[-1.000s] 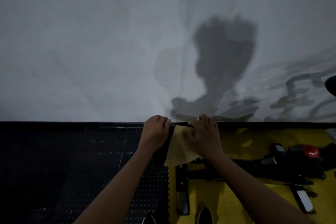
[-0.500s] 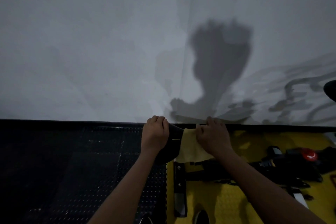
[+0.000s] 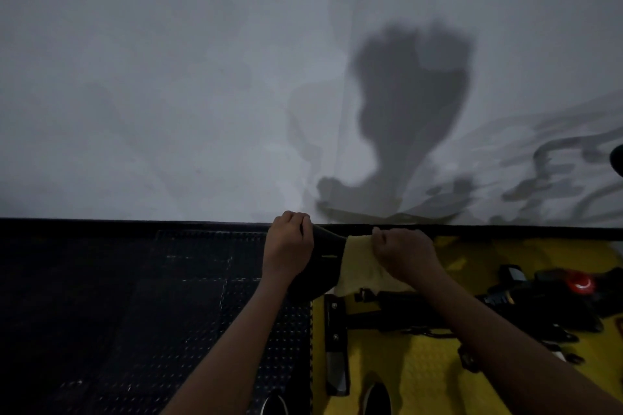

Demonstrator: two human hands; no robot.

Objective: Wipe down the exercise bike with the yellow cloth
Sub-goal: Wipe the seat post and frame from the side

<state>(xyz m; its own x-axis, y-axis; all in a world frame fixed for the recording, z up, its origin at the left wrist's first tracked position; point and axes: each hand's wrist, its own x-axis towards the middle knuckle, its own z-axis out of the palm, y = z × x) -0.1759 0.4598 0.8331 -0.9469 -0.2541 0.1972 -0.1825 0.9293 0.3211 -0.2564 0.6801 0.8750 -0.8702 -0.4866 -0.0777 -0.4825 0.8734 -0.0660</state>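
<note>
A pale grey wall [image 3: 168,77] fills the upper half of my view, with black studded floor mat [image 3: 118,296] below at nine o'clock and a yellow mat [image 3: 421,374] at four o'clock. The exercise bike [image 3: 421,310] lies mostly dark across that yellow mat, its frame running out toward three o'clock where a red knob [image 3: 577,281] shows; the rest of its shape I can't make out in this light.

Dead centre, my left hand [image 3: 290,248] is curled into a fist around a black curved part [image 3: 323,263], probably the seat or a handlebar end, though I can't say which. My right hand [image 3: 403,254], just off at three o'clock from it, is closed down over the yellow cloth [image 3: 359,263], pinning the cloth against that same black part. The cloth hangs from under the right hand toward six o'clock, its left edge touching the black part.

The black part's long axis runs roughly from twelve to six between the hands. I judge the right hand is the working one, and the next stroke should drag the cloth along that axis while the left hand braces the part.
</note>
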